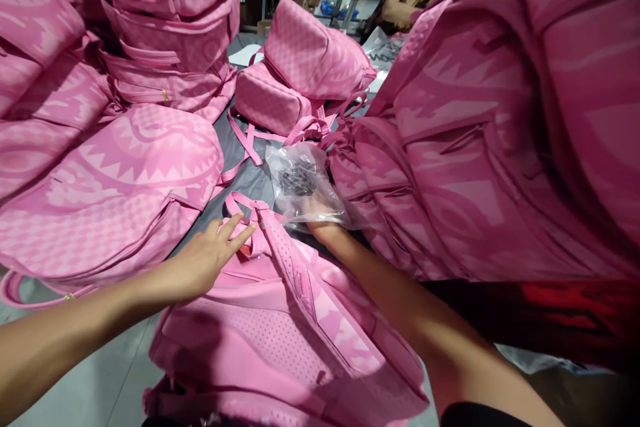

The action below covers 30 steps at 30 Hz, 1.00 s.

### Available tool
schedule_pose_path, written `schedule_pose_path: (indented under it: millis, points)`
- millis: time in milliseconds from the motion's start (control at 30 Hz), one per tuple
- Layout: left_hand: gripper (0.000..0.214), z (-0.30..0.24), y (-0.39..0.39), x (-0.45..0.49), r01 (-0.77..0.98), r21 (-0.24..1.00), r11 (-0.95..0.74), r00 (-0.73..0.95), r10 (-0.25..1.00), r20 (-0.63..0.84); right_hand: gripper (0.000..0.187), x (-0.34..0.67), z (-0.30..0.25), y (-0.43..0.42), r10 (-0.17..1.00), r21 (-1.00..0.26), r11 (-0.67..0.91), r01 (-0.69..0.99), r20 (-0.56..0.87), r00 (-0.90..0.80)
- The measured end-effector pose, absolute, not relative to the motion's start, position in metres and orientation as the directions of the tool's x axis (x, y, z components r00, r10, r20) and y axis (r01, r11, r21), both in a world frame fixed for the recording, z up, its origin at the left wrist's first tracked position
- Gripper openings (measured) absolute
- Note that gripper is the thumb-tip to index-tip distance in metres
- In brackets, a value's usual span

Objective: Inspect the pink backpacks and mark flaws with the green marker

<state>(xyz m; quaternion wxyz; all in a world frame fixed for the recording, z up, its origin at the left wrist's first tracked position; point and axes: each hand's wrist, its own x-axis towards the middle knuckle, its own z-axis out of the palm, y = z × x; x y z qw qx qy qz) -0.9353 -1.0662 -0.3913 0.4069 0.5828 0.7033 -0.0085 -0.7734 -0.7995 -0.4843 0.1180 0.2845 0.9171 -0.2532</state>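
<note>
the plastic bag (291,207), its dark contents (295,177) blurred, partly hides the right hand (321,211). the bottom edge crops the nearest backpack (240,337).

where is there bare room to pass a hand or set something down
A small patch of grey cloth shows between the left backpack, the plastic bag and the near backpack, with pink straps at its far side; a hand could probably pass, but little would fit. Crowded: the right pile of backpacks, beside the bag, and the left stack.

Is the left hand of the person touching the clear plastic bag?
No, the left hand is at the top of the pink fabric backpack, apart from the clear plastic bag.
</note>
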Motion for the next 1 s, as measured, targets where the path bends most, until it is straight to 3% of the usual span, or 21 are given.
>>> schedule_pose_path:
  millis: [100, 200, 300, 367, 433, 500, 567, 633, 700, 800, 900, 1000]
  points:
    - [0.102, -0.389, -1.067, -0.935, 0.828, 0.463, 0.315, 0.004, 0.824, -0.566, 0.011, -0.766, -0.448, -0.811, 0.396, -0.298, 0.760, 0.578, -0.493, -0.775]
    - [0.099, -0.388, -1.068, -0.934, 0.825, 0.468, 0.316, 0.006, 0.824, -0.567, 0.020, -0.757, -0.398, -0.819, 0.302, -0.260, 0.803, 0.536, -0.599, -0.742]
    - [0.098, -0.389, -1.070, -0.934, 0.823, 0.473, 0.314, -0.014, 0.844, -0.536, 0.023, -0.752, -0.344, -0.827, 0.359, -0.248, 0.801, 0.545, -0.530, -0.768]
    - [0.098, -0.389, -1.071, -0.934, 0.823, 0.474, 0.315, -0.019, 0.848, -0.530, 0.018, -0.752, -0.314, -0.836, 0.494, -0.350, 0.689, 0.634, -0.414, -0.765]
    - [0.100, -0.388, -1.072, -0.934, 0.820, 0.479, 0.314, -0.017, 0.850, -0.527, 0.021, -0.755, -0.294, -0.849, 0.579, -0.536, 0.461, 0.707, -0.422, -0.697]
    - [0.102, -0.383, -1.073, -0.934, 0.814, 0.490, 0.312, -0.015, 0.855, -0.519, 0.028, -0.760, -0.284, -0.866, 0.557, -0.642, 0.213, 0.737, -0.539, -0.631]
    - [0.101, -0.376, -1.077, -0.932, 0.809, 0.500, 0.309, -0.020, 0.865, -0.502, 0.028, -0.768, -0.283, -0.882, 0.522, -0.683, 0.109, 0.723, -0.579, -0.626]
    - [0.100, -0.369, -1.083, -0.930, 0.800, 0.512, 0.313, -0.038, 0.878, -0.477, 0.021, -0.775, -0.287, -0.896, 0.495, -0.723, 0.181, 0.666, -0.518, -0.697]
    - [0.102, -0.364, -1.091, -0.925, 0.780, 0.520, 0.348, -0.090, 0.885, -0.457, 0.014, -0.781, -0.292, -0.909, 0.433, -0.719, 0.403, 0.566, -0.395, -0.810]
    - [0.103, -0.362, -1.101, -0.919, 0.715, 0.534, 0.451, -0.197, 0.863, -0.466, 0.025, -0.786, -0.301, -0.926, 0.308, -0.557, 0.702, 0.443, -0.323, -0.895]
    - [0.100, -0.365, -1.106, -0.918, 0.627, 0.585, 0.515, -0.252, 0.844, -0.473, 0.036, -0.791, -0.310, -0.942, 0.172, -0.424, 0.798, 0.428, -0.520, -0.837]
    - [0.097, -0.369, -1.114, -0.916, 0.487, 0.686, 0.540, -0.298, 0.842, -0.450, 0.034, -0.795, -0.315, -0.953, 0.023, -0.319, 0.890, 0.325, -0.683, -0.731]
